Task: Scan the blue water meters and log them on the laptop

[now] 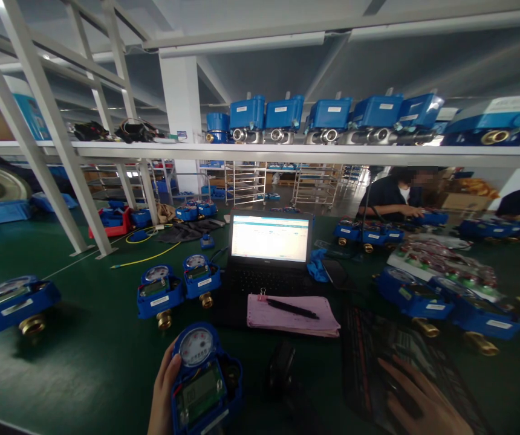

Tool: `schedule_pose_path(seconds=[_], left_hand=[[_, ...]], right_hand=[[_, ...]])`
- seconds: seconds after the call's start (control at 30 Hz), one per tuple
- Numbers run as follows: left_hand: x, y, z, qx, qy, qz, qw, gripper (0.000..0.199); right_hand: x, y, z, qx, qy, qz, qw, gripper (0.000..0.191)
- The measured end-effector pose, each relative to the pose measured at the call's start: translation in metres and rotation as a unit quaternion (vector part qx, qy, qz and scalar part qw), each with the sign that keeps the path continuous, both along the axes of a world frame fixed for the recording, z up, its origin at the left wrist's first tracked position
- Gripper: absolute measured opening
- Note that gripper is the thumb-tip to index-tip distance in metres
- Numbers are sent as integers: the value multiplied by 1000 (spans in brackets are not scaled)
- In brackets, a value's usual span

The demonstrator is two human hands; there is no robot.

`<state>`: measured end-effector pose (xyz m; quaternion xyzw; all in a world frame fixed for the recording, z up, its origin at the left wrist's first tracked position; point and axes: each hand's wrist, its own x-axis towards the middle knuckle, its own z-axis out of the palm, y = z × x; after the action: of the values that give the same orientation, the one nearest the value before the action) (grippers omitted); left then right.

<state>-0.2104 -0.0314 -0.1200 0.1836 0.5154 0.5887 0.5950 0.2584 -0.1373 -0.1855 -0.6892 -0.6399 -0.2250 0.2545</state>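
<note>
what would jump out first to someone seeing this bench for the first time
The blue water meter held up in the left hand at the bottom edge, dial facing the camera. Behind it, at the centre of the green table, glows an open laptop with a pink paper pad and pen in front. A row of blue meters lines the overhead shelf, while the right hand rests on a dark keyboard.

Left hand raised, fingers curled in a grip, right hand lying flat, fingers spread
</note>
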Motion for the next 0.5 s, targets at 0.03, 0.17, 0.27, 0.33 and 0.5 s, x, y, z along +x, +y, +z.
schedule_pose_path(seconds=[0.03,0.17,0.27,0.33,0.5], left_hand=[[2,-2,3,4,2,0,1000,78],[9,-5,11,26,-4,7,1000,75],[11,-1,9,40,-19,8,999,73],[11,1,7,45,-22,9,999,77],[11,1,9,92,-9,-14,996,87]], right_hand=[[0,0,0,6,-9,2,1000,43],[1,0,2,19,-31,0,999,42],[-9,-1,13,33,-34,-24,999,46],[-30,-3,22,57,-25,-29,998,53],[-128,2,30,-23,46,100,994,64]])
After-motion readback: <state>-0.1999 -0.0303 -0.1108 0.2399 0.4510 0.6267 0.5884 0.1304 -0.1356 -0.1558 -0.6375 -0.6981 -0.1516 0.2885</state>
